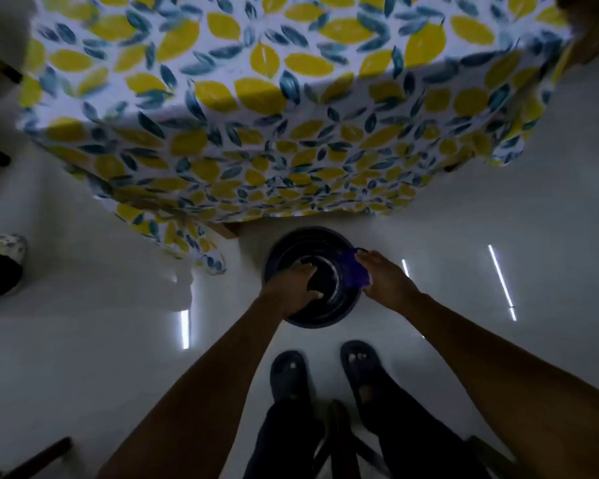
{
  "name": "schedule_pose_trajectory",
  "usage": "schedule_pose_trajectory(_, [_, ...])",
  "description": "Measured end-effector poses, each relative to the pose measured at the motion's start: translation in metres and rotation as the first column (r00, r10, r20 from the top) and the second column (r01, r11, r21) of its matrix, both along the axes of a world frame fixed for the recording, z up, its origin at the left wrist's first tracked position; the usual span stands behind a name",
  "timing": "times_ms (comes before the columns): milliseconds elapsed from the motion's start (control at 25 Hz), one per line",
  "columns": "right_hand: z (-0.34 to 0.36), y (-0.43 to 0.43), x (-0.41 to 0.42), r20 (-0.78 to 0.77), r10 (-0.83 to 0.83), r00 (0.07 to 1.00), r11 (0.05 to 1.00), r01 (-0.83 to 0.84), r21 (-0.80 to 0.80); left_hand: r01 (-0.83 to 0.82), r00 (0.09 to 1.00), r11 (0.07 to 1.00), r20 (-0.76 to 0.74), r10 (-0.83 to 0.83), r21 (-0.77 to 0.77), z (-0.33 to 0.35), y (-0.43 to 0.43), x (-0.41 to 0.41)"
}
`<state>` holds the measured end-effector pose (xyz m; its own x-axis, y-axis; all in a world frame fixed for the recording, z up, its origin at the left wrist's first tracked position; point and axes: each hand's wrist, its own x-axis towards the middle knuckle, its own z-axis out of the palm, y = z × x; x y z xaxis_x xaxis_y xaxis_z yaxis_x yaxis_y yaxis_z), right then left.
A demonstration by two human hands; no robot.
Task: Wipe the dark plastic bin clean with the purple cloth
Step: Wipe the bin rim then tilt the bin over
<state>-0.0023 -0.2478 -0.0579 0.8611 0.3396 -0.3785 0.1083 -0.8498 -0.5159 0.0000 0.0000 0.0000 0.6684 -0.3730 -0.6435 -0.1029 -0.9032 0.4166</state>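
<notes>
A round dark plastic bin (305,243) stands on the pale floor just in front of my feet, seen from above. My left hand (296,285) grips its near-left rim, fingers curled over the edge into the opening. My right hand (384,281) presses a purple cloth (355,267) against the bin's right rim and outer side. The bin's inside is dark and its bottom is hard to make out.
A table draped in a yellow-and-blue leaf-print cloth (256,133) stands right behind the bin, its hem hanging low. My sandalled feet (325,375) are close in front. Another person's shoe (7,257) shows at the left edge. A stool's frame (339,440) is beneath me.
</notes>
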Motion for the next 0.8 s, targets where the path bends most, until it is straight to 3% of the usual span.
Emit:
schedule_pose_trajectory(80, [-0.044,-0.005,-0.001,0.073,0.082,0.994,0.997,-0.081,-0.020,0.053,0.998,0.999,0.031,-0.053,0.006,-0.040,-0.009,0.002])
schedule_pose_trajectory(240, [-0.128,-0.017,0.000,0.104,0.232,0.967,0.954,-0.205,-0.220,0.098,0.994,0.994,0.039,-0.100,0.045,-0.128,-0.023,0.005])
schedule_pose_trajectory(360, [-0.165,-0.029,0.000,0.200,0.274,0.941,0.941,-0.219,-0.258,0.110,0.994,0.994,0.013,-0.110,0.006,-0.164,-0.033,0.004])
schedule_pose_trajectory(560, [-0.193,-0.024,0.004,0.348,0.176,0.921,0.979,-0.129,-0.155,0.166,0.984,0.986,-0.058,-0.167,-0.025,-0.190,-0.061,-0.026])
schedule_pose_trajectory(800, [-0.204,-0.022,0.005,0.464,0.110,0.879,0.992,-0.125,0.002,0.224,0.970,0.971,0.073,-0.230,0.082,-0.207,-0.073,-0.054])
